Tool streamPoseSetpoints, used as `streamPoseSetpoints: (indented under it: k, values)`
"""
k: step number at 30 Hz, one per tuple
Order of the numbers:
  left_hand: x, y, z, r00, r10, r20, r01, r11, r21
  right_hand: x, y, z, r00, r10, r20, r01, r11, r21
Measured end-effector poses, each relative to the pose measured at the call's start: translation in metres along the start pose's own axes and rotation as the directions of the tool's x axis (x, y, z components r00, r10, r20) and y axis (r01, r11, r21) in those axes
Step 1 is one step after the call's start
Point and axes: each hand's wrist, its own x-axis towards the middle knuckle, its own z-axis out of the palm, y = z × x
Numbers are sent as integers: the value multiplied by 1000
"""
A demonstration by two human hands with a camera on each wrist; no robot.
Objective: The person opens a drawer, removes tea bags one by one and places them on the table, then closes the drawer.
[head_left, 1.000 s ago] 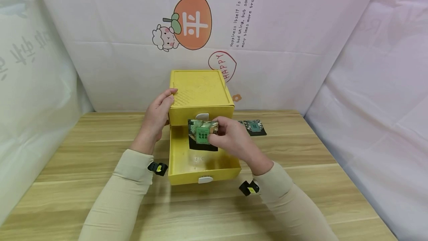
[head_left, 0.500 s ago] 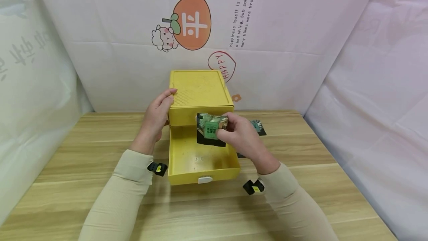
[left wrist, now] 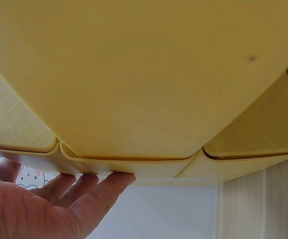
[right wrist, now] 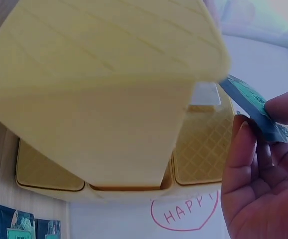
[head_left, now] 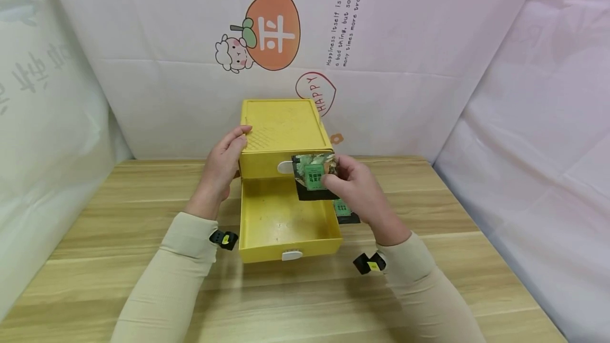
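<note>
A small yellow drawer cabinet (head_left: 286, 126) stands on the table, with a drawer (head_left: 281, 224) below its top one pulled out. My left hand (head_left: 223, 168) rests against the cabinet's left side, its fingertips at the top edge. In the left wrist view its fingers (left wrist: 101, 194) lie fairly straight against the cabinet. My right hand (head_left: 359, 189) pinches a green and black tea bag sachet (head_left: 314, 165) between thumb and fingers. The sachet is in front of the top drawer's right end, partly covering its white handle (head_left: 284, 167). The pulled-out drawer's visible floor is bare.
Another green and black sachet (head_left: 342, 208) lies on the table (head_left: 429, 274) right of the drawer, partly behind my right hand. The right wrist view shows two sachets lying there, a nearer sachet (right wrist: 13, 224) and a second sachet (right wrist: 49, 229). A printed white cloth (head_left: 391, 110) hangs behind the cabinet.
My right hand has carried the sachet to the right and slightly up, from over the pulled-out drawer to its right edge. My left hand and the cabinet stay in place.
</note>
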Motion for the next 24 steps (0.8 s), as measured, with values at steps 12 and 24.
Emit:
streamPoseSetpoints:
  k: [12, 24]
  values:
    - [0, 0, -1, 1000, -4, 9, 4, 1000, -5, -1, 9, -17, 999, 11, -48, -8, 999, 45]
    - [-1, 1, 0, 1000, -6, 17, 6, 1000, -1, -4, 18, -43, 992, 28, -125, -18, 997, 76]
